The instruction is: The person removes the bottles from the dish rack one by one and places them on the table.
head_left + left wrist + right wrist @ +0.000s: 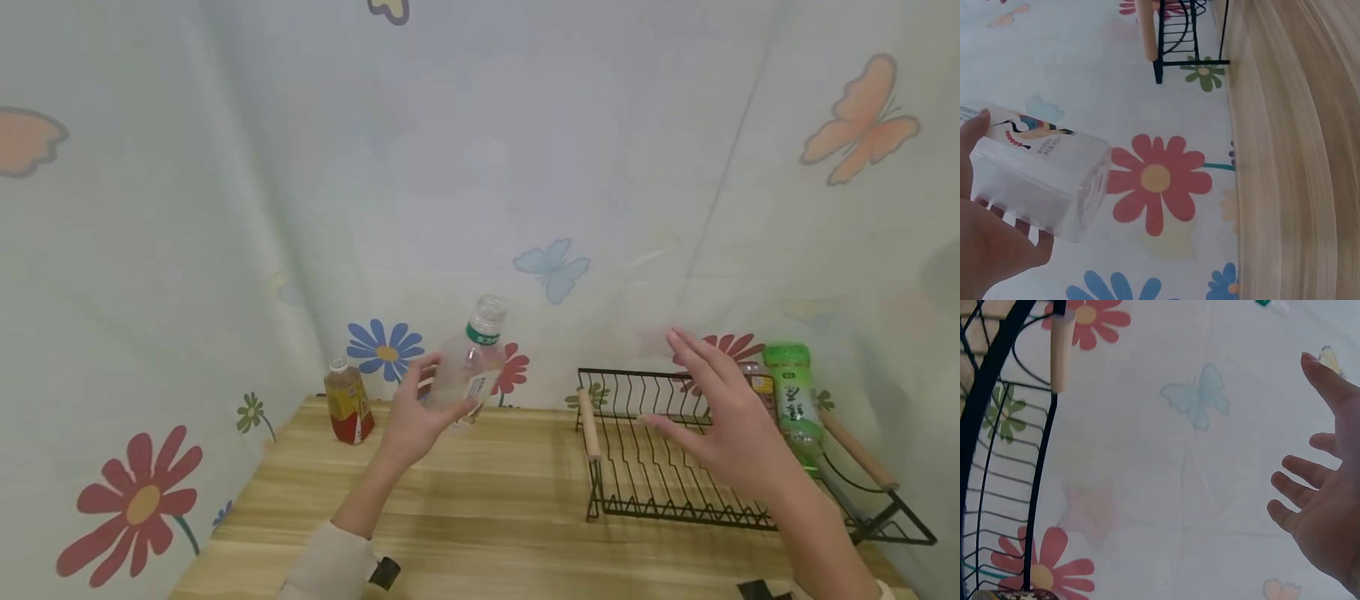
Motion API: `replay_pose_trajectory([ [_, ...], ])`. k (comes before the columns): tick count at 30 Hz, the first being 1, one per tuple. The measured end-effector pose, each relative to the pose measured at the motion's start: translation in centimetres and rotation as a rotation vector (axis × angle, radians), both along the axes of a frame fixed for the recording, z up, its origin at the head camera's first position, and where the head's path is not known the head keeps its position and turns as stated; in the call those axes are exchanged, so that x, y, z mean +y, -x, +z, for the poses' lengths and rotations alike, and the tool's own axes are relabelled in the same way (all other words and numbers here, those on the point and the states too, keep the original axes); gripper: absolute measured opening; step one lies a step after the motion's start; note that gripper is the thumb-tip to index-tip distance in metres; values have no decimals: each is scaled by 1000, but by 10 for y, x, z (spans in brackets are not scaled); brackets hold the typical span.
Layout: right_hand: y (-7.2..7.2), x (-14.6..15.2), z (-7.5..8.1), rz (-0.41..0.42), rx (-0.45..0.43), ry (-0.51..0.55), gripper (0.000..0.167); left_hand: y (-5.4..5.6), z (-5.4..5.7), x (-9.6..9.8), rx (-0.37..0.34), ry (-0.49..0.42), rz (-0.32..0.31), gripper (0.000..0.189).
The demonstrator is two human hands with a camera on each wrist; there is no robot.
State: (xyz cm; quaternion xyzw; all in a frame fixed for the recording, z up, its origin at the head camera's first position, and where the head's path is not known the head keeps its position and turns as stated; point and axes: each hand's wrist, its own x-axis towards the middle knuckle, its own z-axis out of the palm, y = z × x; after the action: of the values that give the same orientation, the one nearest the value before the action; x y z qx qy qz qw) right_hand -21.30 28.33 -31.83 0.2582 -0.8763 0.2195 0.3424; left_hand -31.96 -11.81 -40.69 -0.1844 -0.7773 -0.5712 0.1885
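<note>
My left hand (415, 417) grips a clear plastic bottle (471, 362) with a green neck ring and no cap, tilted slightly to the right above the table. In the left wrist view the bottle (1038, 169) shows its base and a printed label, with thumb and fingers on opposite sides. My right hand (738, 425) hovers over the black wire rack (660, 467), holding nothing, its fingers spread and thumb apart. From the right wrist view, this hand (1329, 487) has no object near its fingers.
A bottle (349, 404) with a yellow and red label stands at the table's (495, 483) back left. A green bottle (797, 404) leans at the rack's right end, beside another partly hidden item (763, 387). The rack has wooden handles (589, 425). A patterned curtain (465, 167) hangs behind.
</note>
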Motion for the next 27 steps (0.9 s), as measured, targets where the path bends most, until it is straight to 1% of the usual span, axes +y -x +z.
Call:
replay_pose_trajectory([
  [2,5,10,3,-16,-32,18,113,3,-1,-10,-12,-34,20,82],
  [4,10,20,6,-26,-45,46,112,6,-2,-19,-14,-48,52,83],
  [5,13,25,7,-27,-40,64,110,7,-2,-23,-15,-54,68,83],
  [7,20,35,7,-33,-1,95,109,10,-4,-29,-18,-74,102,83],
  [9,27,45,6,-42,29,120,107,14,-7,-35,-20,-90,156,83],
  [11,34,55,5,-55,34,143,104,17,-11,-40,-16,-111,223,84],
  [12,36,60,3,-60,16,153,102,19,-14,-42,-17,-121,261,84],
  [14,41,69,1,-69,-58,187,97,23,-21,-46,-26,-133,335,85],
  [15,43,74,-1,-81,-95,204,95,26,-24,-47,-33,-138,363,85],
  [17,46,83,-5,-102,-159,238,92,30,-31,-50,-48,-155,402,85],
  [19,50,91,-11,-126,-200,272,88,34,-38,-53,-59,-170,423,85],
  [22,55,103,-22,-159,-239,310,84,41,-48,-54,-81,-184,449,87],
  [25,61,115,-34,-188,-278,332,82,42,-57,-54,-111,-192,465,89],
  [27,64,122,-44,-211,-300,332,82,41,-64,-54,-132,-194,474,90],
])
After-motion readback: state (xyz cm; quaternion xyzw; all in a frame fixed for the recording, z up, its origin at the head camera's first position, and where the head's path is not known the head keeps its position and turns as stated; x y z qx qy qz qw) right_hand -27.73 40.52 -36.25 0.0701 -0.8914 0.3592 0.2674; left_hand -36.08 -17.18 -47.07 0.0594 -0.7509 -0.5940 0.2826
